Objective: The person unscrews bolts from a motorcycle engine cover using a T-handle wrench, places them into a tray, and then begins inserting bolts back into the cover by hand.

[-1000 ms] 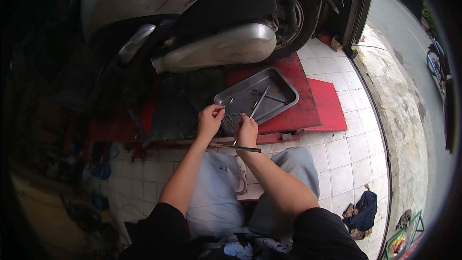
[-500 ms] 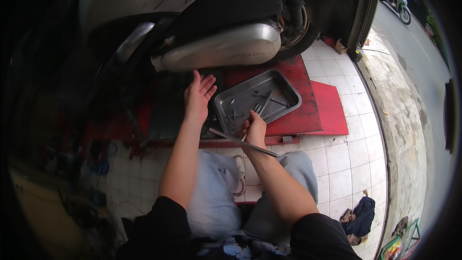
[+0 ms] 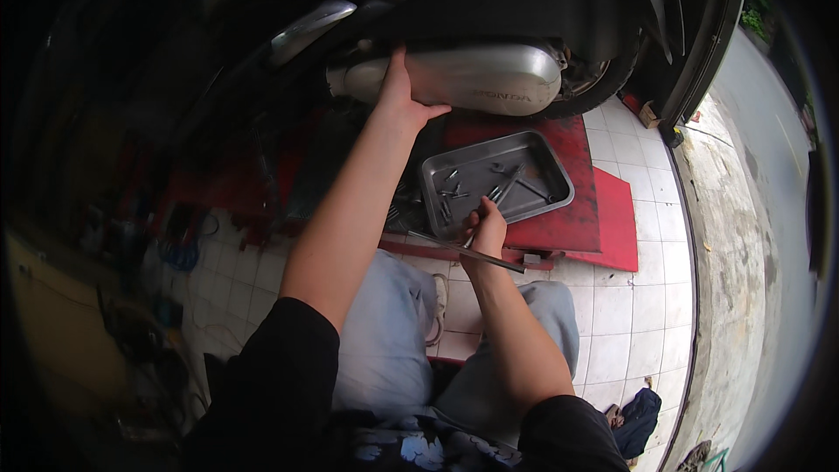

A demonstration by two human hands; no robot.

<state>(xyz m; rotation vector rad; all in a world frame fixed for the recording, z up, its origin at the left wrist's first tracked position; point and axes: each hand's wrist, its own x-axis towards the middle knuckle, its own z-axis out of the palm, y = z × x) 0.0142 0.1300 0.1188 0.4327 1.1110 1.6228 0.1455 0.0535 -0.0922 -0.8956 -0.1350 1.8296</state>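
The long silver crankcase cover (image 3: 489, 79) of a scooter lies across the upper middle. My left hand (image 3: 406, 100) reaches up to its front part, fingers stretched and thumb apart; it seems to touch the cover, though the fingertips partly hide there. Lower right, my right hand (image 3: 486, 232) is closed around a T-handle wrench (image 3: 502, 261), whose crossbar runs over the wrist and whose shaft points toward the tray. That metal tray (image 3: 552, 153) holds several bolts (image 3: 447, 197) on its left side and a combination wrench (image 3: 535, 190) on its right.
The tray stands on a red lift platform (image 3: 568, 218), with white floor tiles (image 3: 647, 297) beside it. Above the platform is the scooter's rear wheel (image 3: 612, 92). A dark cloth (image 3: 638, 419) lies on the floor at lower right. The doorway edge and street run along the right.
My left hand has moved up from beside the tray to the crankcase cover. My right hand still grips the wrench near the tray. The whole view has shifted a little.
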